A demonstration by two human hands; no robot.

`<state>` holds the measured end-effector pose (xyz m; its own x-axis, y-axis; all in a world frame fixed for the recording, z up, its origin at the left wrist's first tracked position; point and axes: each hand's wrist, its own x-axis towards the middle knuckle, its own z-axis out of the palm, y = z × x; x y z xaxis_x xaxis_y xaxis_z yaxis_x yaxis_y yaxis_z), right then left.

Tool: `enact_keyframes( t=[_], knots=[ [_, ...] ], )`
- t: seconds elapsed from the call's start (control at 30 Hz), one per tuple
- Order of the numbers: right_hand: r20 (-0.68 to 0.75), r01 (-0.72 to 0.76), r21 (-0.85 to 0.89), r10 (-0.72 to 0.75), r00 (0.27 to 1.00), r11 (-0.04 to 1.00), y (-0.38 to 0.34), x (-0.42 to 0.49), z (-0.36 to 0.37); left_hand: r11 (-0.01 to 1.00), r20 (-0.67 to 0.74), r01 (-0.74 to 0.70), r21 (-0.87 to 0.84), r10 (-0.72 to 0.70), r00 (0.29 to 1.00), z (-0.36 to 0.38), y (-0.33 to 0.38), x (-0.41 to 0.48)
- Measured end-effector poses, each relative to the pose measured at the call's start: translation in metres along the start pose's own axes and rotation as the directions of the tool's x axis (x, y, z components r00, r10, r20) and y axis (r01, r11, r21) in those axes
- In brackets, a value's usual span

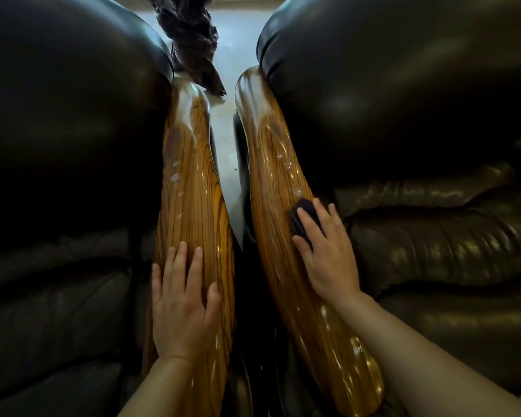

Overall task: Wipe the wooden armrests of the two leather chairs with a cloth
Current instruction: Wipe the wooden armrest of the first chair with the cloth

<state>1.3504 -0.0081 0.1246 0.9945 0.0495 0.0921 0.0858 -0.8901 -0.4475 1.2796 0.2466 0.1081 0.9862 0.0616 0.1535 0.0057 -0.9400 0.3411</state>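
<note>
Wooden armrests, two of them, are running side by side away from me, long axes pointing ahead. My left hand is lying flat and empty on the left armrest. My right hand is pressing one dark cloth onto the right armrest; pale droplets are waiting just beyond it.

A pale glossy floor carries two dark leather chairs, with a dark brown gnarled wooden piece at twelve o'clock.
</note>
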Motion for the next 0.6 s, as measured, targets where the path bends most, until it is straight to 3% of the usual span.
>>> enact_keyframes(
  t=[0.1, 0.17, 0.3, 0.43, 0.5, 0.6],
  knots=[
    [0.046, 0.212, -0.069, -0.209, 0.977, 0.975, 0.010, -0.046, 0.008, 1.000, -0.009, -0.004, -0.015, 0.003, 1.000, 0.000, 0.001, 0.000],
    [0.079, 0.268, -0.073, -0.262, 0.962, 0.961, 0.025, -0.062, 0.007, 1.000, -0.019, -0.004, -0.021, 0.004, 1.000, 0.002, 0.000, 0.000],
    [0.011, 0.081, -0.032, -0.081, 0.997, 0.996, 0.024, -0.030, 0.002, 1.000, -0.031, -0.016, -0.019, 0.015, 0.999, 0.004, -0.002, 0.000],
    [-0.016, -0.177, 0.153, 0.182, 0.983, 0.972, 0.003, 0.036, 0.000, 1.000, -0.034, -0.015, -0.016, 0.014, 0.999, 0.005, -0.001, -0.001],
    [-0.014, -0.195, 0.161, 0.200, 0.980, 0.967, -0.003, 0.057, -0.001, 1.000, -0.034, -0.015, -0.016, 0.015, 0.999, 0.005, -0.001, -0.001],
    [-0.014, -0.072, 0.026, 0.073, 0.997, 0.997, -0.008, 0.047, 0.000, 1.000, -0.022, -0.007, -0.015, 0.007, 1.000, 0.004, -0.001, -0.001]
  ],
)
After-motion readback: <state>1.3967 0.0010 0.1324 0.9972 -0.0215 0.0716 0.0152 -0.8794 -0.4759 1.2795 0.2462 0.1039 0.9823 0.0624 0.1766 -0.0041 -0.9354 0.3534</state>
